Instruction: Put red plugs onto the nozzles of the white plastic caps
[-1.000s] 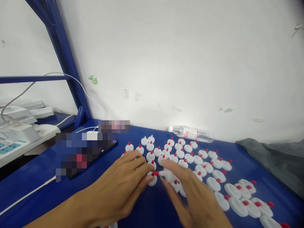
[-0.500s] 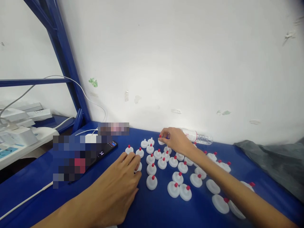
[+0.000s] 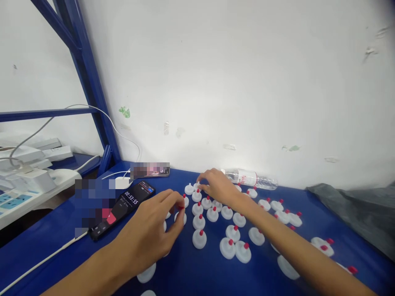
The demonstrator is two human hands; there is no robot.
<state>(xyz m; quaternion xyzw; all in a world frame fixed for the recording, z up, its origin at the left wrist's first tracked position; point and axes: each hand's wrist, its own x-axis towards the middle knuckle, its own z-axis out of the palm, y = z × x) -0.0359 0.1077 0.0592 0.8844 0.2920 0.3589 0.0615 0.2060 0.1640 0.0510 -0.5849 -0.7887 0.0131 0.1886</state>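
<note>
Many round white plastic lids, each with a thin nozzle, stand on the blue table; most nozzles wear a small red cap. My left hand (image 3: 157, 224) is closed in a pinch, with a bit of red cap (image 3: 182, 207) showing between thumb and forefinger, just above a white lid (image 3: 180, 218). Further back, my right hand (image 3: 217, 187) has its thumb and forefinger closed around the nozzle of an uncapped lid (image 3: 196, 188). A second uncapped lid (image 3: 189, 189) sits just left of it. My right forearm hides some of the lids behind and under it.
A phone (image 3: 131, 201) showing a timer lies at the left, with another phone (image 3: 160, 169) behind it. A clear bottle (image 3: 247, 178) lies against the wall. Dark plastic sheeting (image 3: 354, 213) covers the right edge. A white power strip (image 3: 61, 183) and cables are at far left.
My right hand has moved left from a red-capped lid to an uncapped one. The left fingers have risen from over the lids into a pinch. The view has shifted slightly.
</note>
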